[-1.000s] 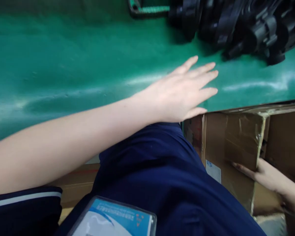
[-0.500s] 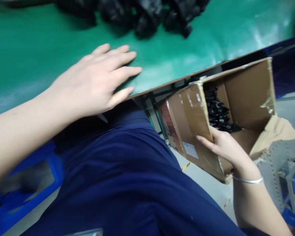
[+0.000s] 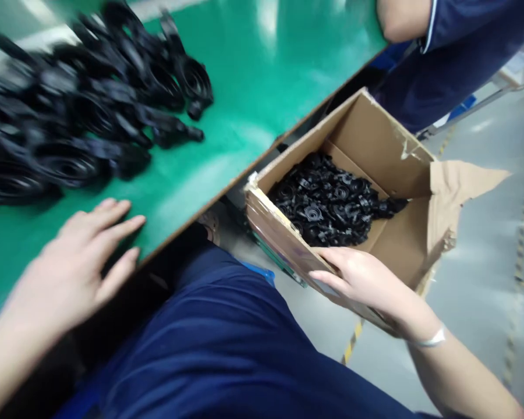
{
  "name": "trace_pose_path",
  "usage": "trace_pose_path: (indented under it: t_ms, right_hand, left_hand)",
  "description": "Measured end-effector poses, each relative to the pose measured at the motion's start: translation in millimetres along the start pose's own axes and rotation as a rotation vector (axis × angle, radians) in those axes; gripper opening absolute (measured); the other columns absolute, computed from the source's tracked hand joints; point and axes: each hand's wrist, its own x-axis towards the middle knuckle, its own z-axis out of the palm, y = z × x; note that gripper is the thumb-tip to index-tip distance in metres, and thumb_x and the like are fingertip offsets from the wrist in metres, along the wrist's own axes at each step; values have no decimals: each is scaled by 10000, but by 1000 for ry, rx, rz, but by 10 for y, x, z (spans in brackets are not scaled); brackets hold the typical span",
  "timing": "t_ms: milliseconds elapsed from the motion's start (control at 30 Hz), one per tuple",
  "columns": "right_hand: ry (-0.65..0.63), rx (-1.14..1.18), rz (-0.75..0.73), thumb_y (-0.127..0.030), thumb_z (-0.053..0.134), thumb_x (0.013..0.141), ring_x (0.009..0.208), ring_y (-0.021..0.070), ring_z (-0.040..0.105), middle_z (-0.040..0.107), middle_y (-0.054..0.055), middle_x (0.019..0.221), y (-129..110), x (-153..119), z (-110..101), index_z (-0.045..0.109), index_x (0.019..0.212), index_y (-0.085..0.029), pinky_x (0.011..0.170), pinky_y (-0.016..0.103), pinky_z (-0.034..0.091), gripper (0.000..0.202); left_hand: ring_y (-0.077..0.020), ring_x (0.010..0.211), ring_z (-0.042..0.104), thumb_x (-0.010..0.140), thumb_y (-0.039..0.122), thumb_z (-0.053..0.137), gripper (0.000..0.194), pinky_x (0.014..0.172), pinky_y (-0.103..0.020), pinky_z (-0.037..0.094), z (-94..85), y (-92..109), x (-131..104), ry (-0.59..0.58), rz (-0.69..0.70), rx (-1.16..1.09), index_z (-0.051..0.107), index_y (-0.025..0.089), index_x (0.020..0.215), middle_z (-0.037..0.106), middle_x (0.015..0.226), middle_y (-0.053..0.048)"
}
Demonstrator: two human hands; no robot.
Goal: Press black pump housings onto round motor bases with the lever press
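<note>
Two bare hands in view. L hand (image 3: 70, 262) is palm-down by the near edge of the green desk (image 3: 244, 75), grip spread w/ fingers apart; can't tell how firmly it bears on the surface. R hand (image 3: 362, 276), w/ a silvery bracelet (image 3: 434, 339) at the wrist, has its grip pinching the near wall of an open cardboard box (image 3: 388, 145), thumb outside, fingers at the rim. Box is just beside the desk edge, on the person's R, w/ a torn flap (image 3: 448, 192) sticking out at the far R. Inside: heap of small blk parts (image 3: 327, 198), some w/ ringed round faces, bunched toward the desk side. Larger blk parts (image 3: 96, 110), blurred, lie close together on the desk, just beyond the L fingertips. Top R, another person's arm (image 3: 406, 17) at the desk edge, dk-blue sleeve (image 3: 467, 29) w/ white trim. Grey floor (image 3: 480, 279) below, w/ yellow-blk tape (image 3: 353, 343) near the box.
</note>
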Motion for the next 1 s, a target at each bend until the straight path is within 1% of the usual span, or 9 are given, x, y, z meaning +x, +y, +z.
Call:
trace_pose_path:
  t_ms: [100,200,367,500,633,733,833,933,1000]
  right_hand:
    - [253,-31,-38,-596,348,901,1059,83,596,581,-2,1220,-16,-44,-252,524,1287,-312,898,192,463,510]
    - [458,-59,-155,-550,403,899,888,40,606,608,-4,1106,-210,158,-602,587,1197,-313,828,169,475,423]
    - [468,-136,-470,-482,371,925,811,21,577,580,32,1085,-1158,969,-1074,603,1176,-268,786,162,501,404]
    - [629,-242,-734,-378,435,906,1010,70,557,521,62,1199,-2030,1585,-1042,530,1286,-252,920,232,529,411]
    - [843,-443,-995,-274,498,854,1242,171,429,415,43,1369,-2590,1871,-780,499,1324,-324,1019,351,480,473]
    - [939,-569,-1092,-201,492,838,1241,195,420,387,11,1414,-2755,2071,-606,523,1286,-368,959,353,464,479]
    - [999,-647,-1135,-202,497,853,1175,185,457,432,-2,1379,-2806,2364,-549,576,1213,-363,914,327,435,402]
    - [1032,-679,-1157,-282,515,872,1138,171,474,461,2,1349,-2807,2566,-613,589,1201,-341,901,305,407,343]
    - [1043,-691,-1166,-316,525,873,1122,158,480,474,-2,1336,-2782,2610,-697,605,1176,-331,903,296,393,313]
  left_hand:
    - [-337,1383,389,908,331,437,461,1171,-509,309,-112,44,-18,22,42,147,469,218,1353,386,1516,-92]
    - [-313,1396,378,926,305,437,424,1153,-526,347,-211,32,-58,17,61,219,520,163,1318,440,1473,-165]
    - [-299,1354,446,934,269,459,393,1103,-492,433,-248,34,-151,141,84,232,550,141,1295,508,1415,-177]
    - [-288,1295,516,915,200,491,389,1045,-451,499,-201,92,-343,218,37,213,524,117,1294,543,1373,-185]
    - [-278,1382,405,897,151,506,465,1070,-431,480,-292,53,-772,322,-123,151,442,151,1357,433,1465,-173]
    - [-287,1448,276,891,144,509,536,1121,-490,403,-559,-178,-1208,472,-286,191,362,168,1406,358,1506,-172]
    - [-317,1475,179,877,163,539,612,1144,-568,309,-1004,-547,-1713,573,-525,324,290,160,1435,304,1523,-197]
    - [-383,1468,151,825,240,640,733,1135,-622,256,-1492,-926,-2193,548,-786,487,271,109,1444,296,1515,-247]
    - [-442,1443,181,735,252,735,822,1109,-660,250,-1759,-1165,-2443,432,-949,571,326,84,1428,324,1495,-276]
